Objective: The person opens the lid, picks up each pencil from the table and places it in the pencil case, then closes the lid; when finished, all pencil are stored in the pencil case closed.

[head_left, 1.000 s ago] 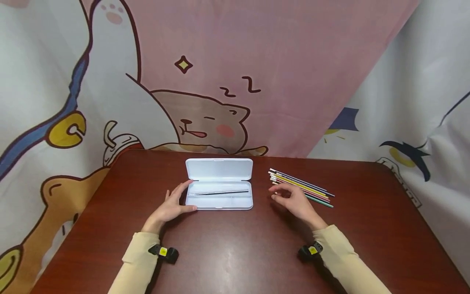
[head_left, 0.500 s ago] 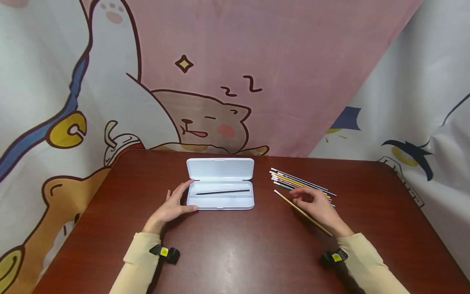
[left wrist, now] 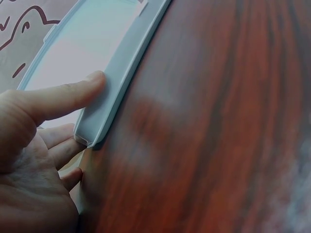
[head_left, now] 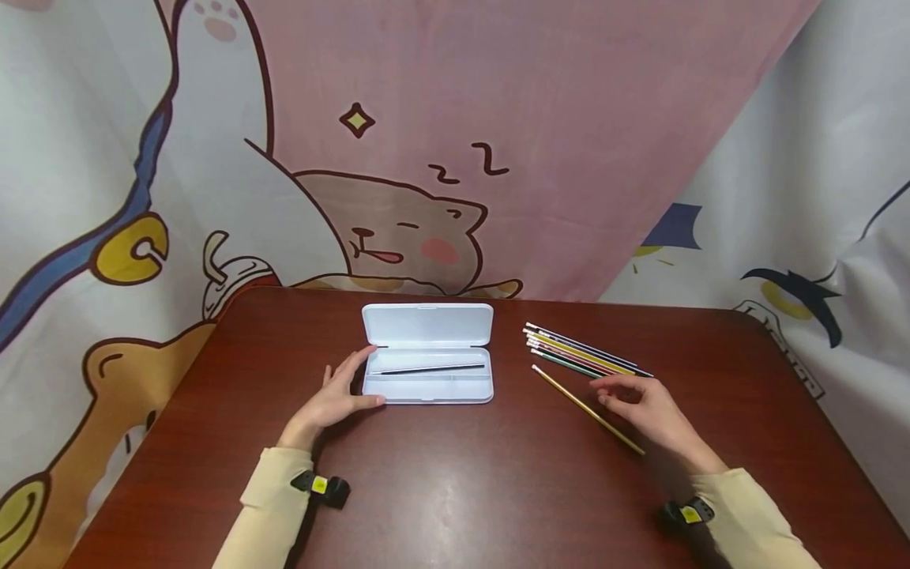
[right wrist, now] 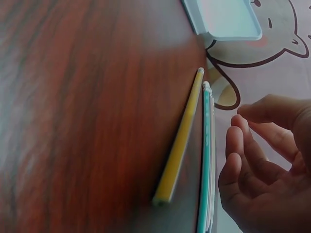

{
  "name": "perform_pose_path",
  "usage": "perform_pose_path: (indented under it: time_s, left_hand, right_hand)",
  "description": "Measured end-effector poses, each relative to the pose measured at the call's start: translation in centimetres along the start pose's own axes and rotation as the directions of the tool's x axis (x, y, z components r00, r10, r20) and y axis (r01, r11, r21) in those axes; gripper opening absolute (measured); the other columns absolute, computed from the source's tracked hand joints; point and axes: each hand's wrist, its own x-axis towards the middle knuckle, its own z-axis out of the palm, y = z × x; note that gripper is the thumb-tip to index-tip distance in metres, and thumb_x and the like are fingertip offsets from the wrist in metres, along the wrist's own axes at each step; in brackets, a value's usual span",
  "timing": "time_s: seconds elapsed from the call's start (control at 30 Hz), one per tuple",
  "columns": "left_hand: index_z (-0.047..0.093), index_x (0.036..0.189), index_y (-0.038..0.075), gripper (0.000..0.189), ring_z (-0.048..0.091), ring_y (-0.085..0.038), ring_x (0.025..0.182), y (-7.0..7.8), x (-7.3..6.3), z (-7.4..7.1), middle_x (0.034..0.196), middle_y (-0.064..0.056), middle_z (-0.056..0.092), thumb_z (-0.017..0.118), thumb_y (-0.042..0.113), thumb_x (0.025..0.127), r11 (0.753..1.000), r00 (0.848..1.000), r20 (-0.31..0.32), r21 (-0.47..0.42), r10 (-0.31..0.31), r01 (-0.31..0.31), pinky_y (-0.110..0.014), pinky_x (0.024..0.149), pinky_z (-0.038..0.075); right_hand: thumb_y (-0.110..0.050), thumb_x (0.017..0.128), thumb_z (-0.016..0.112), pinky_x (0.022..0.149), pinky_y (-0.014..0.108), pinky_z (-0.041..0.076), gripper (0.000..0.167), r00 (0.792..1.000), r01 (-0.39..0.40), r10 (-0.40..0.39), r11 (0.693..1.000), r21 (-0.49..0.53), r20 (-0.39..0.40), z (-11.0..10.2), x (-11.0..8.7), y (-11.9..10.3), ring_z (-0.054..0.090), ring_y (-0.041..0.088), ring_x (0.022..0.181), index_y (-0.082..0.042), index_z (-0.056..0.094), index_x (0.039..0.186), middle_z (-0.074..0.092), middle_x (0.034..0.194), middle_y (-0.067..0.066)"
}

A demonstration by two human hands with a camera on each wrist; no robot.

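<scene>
A white pencil case lies with its lid raised, a dark pencil in its rear compartment. My left hand holds the case's left end, thumb on the front rim and fingers at the left side. To the right of the case, a yellow-gold pencil lies alone, slanting toward me. Behind it is a bundle of several coloured pencils, white ends pointing left. My right hand, fingers loosely bent and holding nothing, is over the right ends of the bundle. The right wrist view shows the bundle's green pencil beside the yellow-gold one.
Everything lies on a dark red-brown wooden table. A patterned cloth with a sleeping cartoon animal hangs behind the table and along its sides.
The yellow-gold pencil has come to lie apart, in front of the bundle. My right hand has moved right, leaving that pencil on the table. My left hand stays on the case.
</scene>
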Motion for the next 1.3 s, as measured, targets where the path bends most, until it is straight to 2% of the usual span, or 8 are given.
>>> perform_pose_path:
  time_s: [0.17,0.3,0.47,0.57,0.7,0.87,1.07,1.3]
  left_hand:
    - [0.027,0.151,0.009,0.087,0.005,-0.042,0.143,0.1,0.0,0.0,0.155,-0.023,0.021,0.077,0.02,0.08,1.0,1.0,-0.006,-0.008,0.007,-0.007,-0.057,0.108,-0.016]
    - [0.027,0.15,0.008,0.087,0.006,-0.042,0.143,0.1,-0.1,0.0,0.155,-0.023,0.021,0.077,0.019,0.08,1.0,1.0,-0.009,-0.014,0.011,-0.011,-0.057,0.108,-0.016]
    - [0.027,0.15,0.008,0.087,0.006,-0.042,0.143,0.1,-0.1,0.0,0.155,-0.024,0.021,0.077,0.02,0.08,1.0,1.0,-0.003,-0.01,0.004,-0.004,-0.057,0.108,-0.016]
    - [0.027,0.15,0.009,0.087,0.006,-0.041,0.143,0.1,0.0,0.0,0.155,-0.023,0.02,0.077,0.02,0.08,1.0,1.0,0.0,-0.019,-0.002,0.002,-0.057,0.108,-0.017]
    - [0.027,0.151,0.01,0.088,0.005,-0.041,0.143,0.2,0.0,-0.1,0.155,-0.023,0.02,0.077,0.02,0.079,0.999,1.0,0.002,-0.038,-0.011,0.011,-0.057,0.108,-0.018]
    - [0.027,0.151,0.008,0.088,0.004,-0.041,0.143,0.2,-0.1,-0.1,0.155,-0.023,0.02,0.077,0.019,0.079,0.999,1.0,0.002,-0.049,-0.004,0.004,-0.057,0.107,-0.018]
    - [0.027,0.151,0.008,0.088,0.004,-0.041,0.143,0.1,0.0,-0.2,0.155,-0.023,0.02,0.077,0.019,0.079,0.999,1.0,0.001,-0.047,-0.001,0.001,-0.057,0.107,-0.018]
    - [0.026,0.151,0.007,0.088,0.006,-0.042,0.143,0.1,0.0,-0.1,0.155,-0.024,0.021,0.077,0.019,0.08,0.999,1.0,0.001,-0.045,0.005,-0.005,-0.058,0.107,-0.018]
  right_hand:
    - [-0.003,0.087,0.07,0.063,0.019,0.049,0.021,0.999,0.008,-0.006,0.999,-0.045,0.047,-0.5,-0.5,0.6,0.06,0.005,0.081,0.0,0.071,0.107,0.07,0.1,0.011]
    - [-0.004,0.087,0.071,0.063,0.02,0.049,0.02,0.997,0.022,-0.019,0.999,-0.042,0.08,-0.7,-0.8,1.0,0.059,0.004,0.082,-0.001,0.072,0.107,0.07,0.099,0.01]
    - [-0.003,0.087,0.07,0.059,0.022,0.049,0.023,0.989,-0.038,0.037,0.999,0.002,0.144,-0.4,-1.0,1.7,0.06,0.008,0.074,0.001,0.07,0.11,0.068,0.089,0.006]
    - [-0.003,0.087,0.07,0.056,0.023,0.047,0.023,0.989,-0.041,0.045,0.999,-0.028,0.139,0.0,-1.1,2.0,0.058,0.009,0.069,0.001,0.07,0.109,0.067,0.083,0.001]
    - [-0.005,0.085,0.073,0.053,0.023,0.044,0.019,0.996,-0.01,0.018,0.996,-0.094,0.087,0.7,-1.0,2.0,0.054,0.008,0.064,-0.004,0.072,0.103,0.064,0.077,-0.004]
    - [-0.006,0.083,0.075,0.053,0.023,0.042,0.015,0.998,-0.031,0.038,0.993,-0.111,0.056,1.2,-0.8,1.8,0.051,0.008,0.063,-0.006,0.072,0.098,0.06,0.075,-0.004]
    - [-0.004,0.083,0.074,0.054,0.022,0.041,0.014,0.997,-0.022,0.031,0.992,-0.128,0.066,1.3,-0.5,1.9,0.05,0.007,0.063,-0.007,0.072,0.097,0.058,0.073,-0.005]
    - [-0.001,0.083,0.072,0.055,0.022,0.041,0.016,0.997,0.035,-0.025,0.991,-0.13,0.075,1.3,-0.3,2.1,0.051,0.006,0.065,-0.007,0.073,0.098,0.059,0.075,-0.007]
